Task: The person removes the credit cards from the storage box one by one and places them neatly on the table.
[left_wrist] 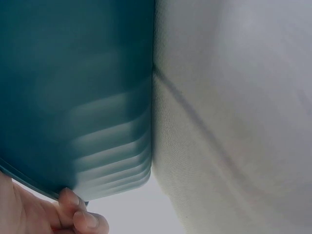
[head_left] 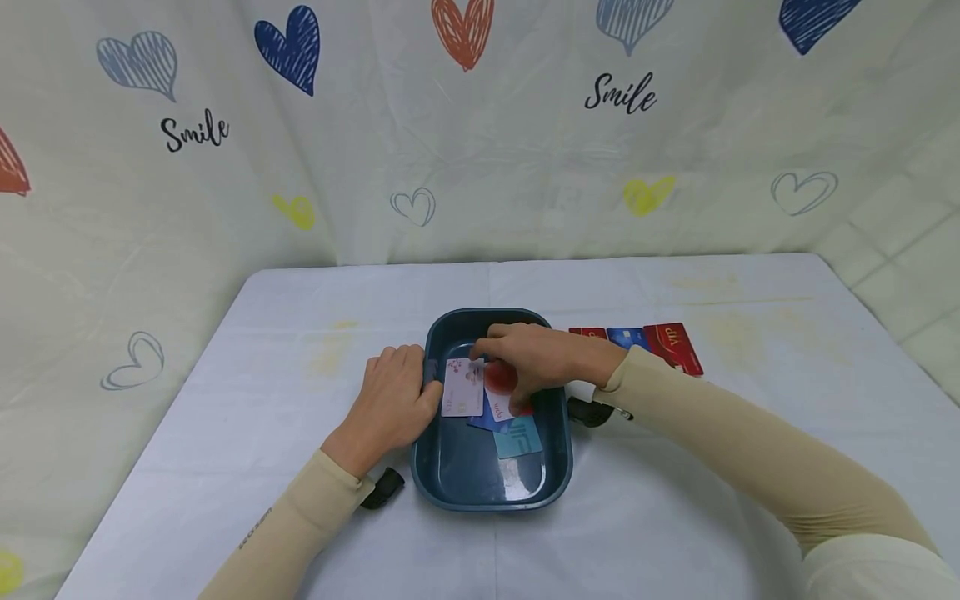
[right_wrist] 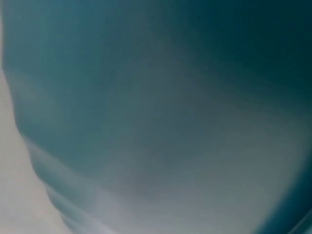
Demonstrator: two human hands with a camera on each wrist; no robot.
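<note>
A dark blue-green plastic bin (head_left: pixel 465 471) stands on the table with several cards lying in it. My left hand (head_left: pixel 393 400) grips its left rim, thumb over the edge; in the left wrist view, curled fingertips (left_wrist: pixel 85 219) show at the rim. Inside the bin, my right hand (head_left: pixel 543 358) curls over a white card with a red circle (head_left: pixel 501 382), its thumb at the lower edge. A pale pink card (head_left: pixel 462 392) lies left of that one, near the fingertips. Below are a dark blue card (head_left: pixel 483 419) and a light teal card (head_left: pixel 519 439). The right wrist view holds only the bin's outer wall (right_wrist: pixel 97 97).
Right of the bin, partly behind my right forearm, red cards (head_left: pixel 672 343) and a blue card (head_left: pixel 628 337) lie on the white-covered table (head_left: pixel 300 467). Behind the table hangs a pale curtain (head_left: pixel 510 150) printed with hearts. Black wrist cameras (head_left: pixel 384 489) sit beneath both wrists.
</note>
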